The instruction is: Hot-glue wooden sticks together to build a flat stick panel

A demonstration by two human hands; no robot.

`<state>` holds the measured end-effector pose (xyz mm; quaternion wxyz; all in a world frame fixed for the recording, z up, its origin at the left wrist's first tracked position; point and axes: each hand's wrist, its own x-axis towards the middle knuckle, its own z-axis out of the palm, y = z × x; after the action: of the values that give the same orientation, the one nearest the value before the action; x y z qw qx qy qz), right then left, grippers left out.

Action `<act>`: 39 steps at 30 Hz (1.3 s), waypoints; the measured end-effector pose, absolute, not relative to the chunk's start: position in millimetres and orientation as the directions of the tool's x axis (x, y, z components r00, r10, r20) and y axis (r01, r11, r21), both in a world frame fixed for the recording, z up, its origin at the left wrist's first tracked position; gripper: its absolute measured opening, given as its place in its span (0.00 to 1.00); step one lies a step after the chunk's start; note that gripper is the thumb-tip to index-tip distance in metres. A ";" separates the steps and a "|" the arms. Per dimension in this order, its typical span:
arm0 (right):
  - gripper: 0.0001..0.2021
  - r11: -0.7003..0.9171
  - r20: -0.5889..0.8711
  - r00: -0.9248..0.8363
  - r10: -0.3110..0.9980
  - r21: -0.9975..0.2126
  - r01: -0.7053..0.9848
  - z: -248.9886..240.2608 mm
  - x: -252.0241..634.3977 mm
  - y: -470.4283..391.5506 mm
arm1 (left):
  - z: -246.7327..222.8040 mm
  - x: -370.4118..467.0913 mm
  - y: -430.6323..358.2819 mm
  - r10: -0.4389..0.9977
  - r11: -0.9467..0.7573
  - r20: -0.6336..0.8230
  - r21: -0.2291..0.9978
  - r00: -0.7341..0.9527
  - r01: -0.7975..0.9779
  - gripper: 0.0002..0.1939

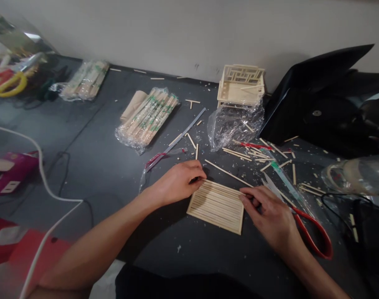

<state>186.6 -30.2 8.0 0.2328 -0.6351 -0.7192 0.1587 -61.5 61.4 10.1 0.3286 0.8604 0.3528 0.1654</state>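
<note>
A small rectangular panel of thin wooden sticks laid side by side [218, 207] lies on the dark table in front of me. My left hand [181, 178] is closed at its upper left corner, with the fingertips pinched on the edge. At the upper right corner, my right hand [268, 211] pinches the edge between thumb and fingers. Whether a separate loose stick is held along that top edge, I cannot tell. Just beyond the panel lies a long thin stick [228, 172]. Red-handled scissors [314, 232] rest beside my right hand, partly covered by it.
A small wooden stick model [241, 87] stands by the wall, with crumpled clear plastic [234, 124] before it. Cut sticks [237, 154] and crumbs litter the right side. Wrapped chopstick packs [150, 118] lie further left. A white cable [44, 170] crosses the left; a clear jar [354, 174] is at right.
</note>
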 end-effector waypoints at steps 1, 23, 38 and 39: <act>0.13 0.122 0.121 -0.066 0.990 -0.536 0.835 7.9 185.9 -30.3 | 10.0 -61.5 61.4 0.717 -0.532 0.052 0.685 0.695 0.498 0.11; 0.10 0.026 0.070 0.019 0.997 -0.591 0.806 9.6 178.5 -29.1 | 6.6 -60.5 62.6 0.733 -0.511 0.057 0.702 0.677 0.495 0.11; 0.09 0.047 0.124 0.030 0.992 -0.577 0.815 5.3 177.9 -35.4 | 0.0 -58.4 55.5 0.728 -0.571 0.151 0.674 0.669 0.469 0.09; 0.09 0.049 0.124 0.028 0.992 -0.575 0.817 5.2 177.7 -34.9 | -0.5 -57.9 55.8 0.730 -0.564 0.145 0.680 0.668 0.469 0.09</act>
<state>177.7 -34.9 5.2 0.2590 -0.6686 -0.6762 0.1693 -57.9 55.8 -0.5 0.3103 0.8590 0.3489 0.2102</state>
